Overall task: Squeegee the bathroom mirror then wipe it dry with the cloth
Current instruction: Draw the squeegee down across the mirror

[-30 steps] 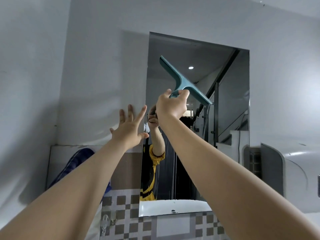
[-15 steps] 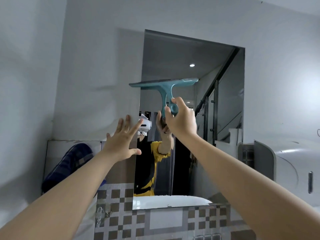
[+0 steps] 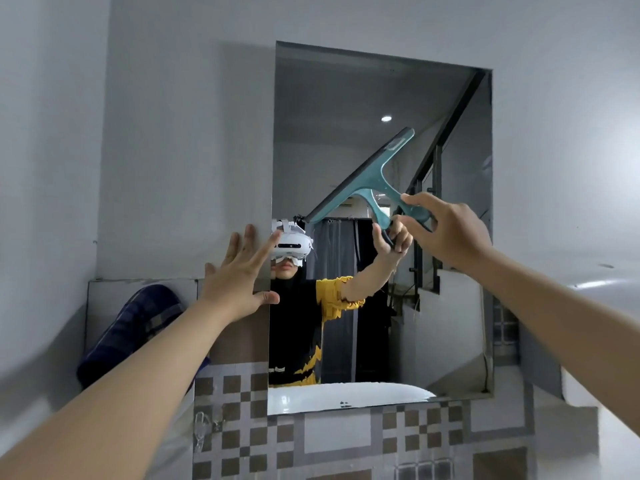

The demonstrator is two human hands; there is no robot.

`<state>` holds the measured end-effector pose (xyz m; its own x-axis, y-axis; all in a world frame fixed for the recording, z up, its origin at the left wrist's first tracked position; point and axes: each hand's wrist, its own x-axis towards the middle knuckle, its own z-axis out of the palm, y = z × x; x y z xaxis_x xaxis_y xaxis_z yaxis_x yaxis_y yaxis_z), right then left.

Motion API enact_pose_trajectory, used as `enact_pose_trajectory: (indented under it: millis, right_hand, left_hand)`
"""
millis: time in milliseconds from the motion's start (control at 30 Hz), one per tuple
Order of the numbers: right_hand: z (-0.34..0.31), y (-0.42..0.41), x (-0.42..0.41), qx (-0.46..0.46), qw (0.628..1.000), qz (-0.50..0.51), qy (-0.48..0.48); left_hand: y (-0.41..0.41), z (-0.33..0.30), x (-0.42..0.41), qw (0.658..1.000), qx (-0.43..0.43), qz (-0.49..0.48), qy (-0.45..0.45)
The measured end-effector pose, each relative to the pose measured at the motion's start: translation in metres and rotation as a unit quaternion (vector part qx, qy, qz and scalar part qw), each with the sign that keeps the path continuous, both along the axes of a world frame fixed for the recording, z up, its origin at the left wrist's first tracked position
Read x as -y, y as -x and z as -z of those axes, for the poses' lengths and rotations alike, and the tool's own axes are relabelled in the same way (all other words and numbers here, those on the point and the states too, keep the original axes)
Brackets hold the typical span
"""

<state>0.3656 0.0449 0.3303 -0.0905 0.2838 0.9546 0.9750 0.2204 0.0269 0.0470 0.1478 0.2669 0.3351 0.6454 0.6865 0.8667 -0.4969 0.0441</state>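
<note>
R hand (image 3: 450, 233) fingers (image 3: 417, 201) pinch squeegee (image 3: 372, 183) handle; blade runs diagonally up-right to down-left of them, against mirror (image 3: 346, 98). L hand (image 3: 239, 275) fingers spread wide, flat at mirror's left edge, holding nothing. Blue checked cloth (image 3: 138, 327) lies on ledge down-left of L fingers.

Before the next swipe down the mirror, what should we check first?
1. Right hand grips the teal plastic squeegee by its handle: ok.
2. Blade level: not ok, it slants up to the right.
3. Blade pressed flat on the rectangular wall mirror: cannot tell.
4. Left hand spread at the mirror's left edge, out of the blade's way: ok.
5. Drying cloth ready: cannot tell; a dark checked fabric bundle lies at left.
</note>
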Motion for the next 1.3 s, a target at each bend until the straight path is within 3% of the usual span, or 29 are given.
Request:
enact_pose_trajectory:
  millis: [433,800,1033,1300]
  right_hand:
    - [0.003,-0.040,0.010,0.031,0.999,0.016,-0.010]
    - [0.007,-0.078,0.028,-0.004,0.998,0.058,-0.007]
    - [0.021,-0.109,0.041,-0.086,0.994,0.070,0.006]
    - [0.047,-0.087,0.034,-0.173,0.984,0.017,0.035]
  left_hand:
    - [-0.004,0.002,0.001,1.000,0.003,-0.020,0.012]
    - [-0.006,0.003,0.000,0.999,0.010,-0.023,0.020]
    - [-0.006,0.004,-0.002,1.000,0.010,-0.026,0.014]
    - [-0.009,0.006,0.000,0.999,0.022,-0.032,0.017]
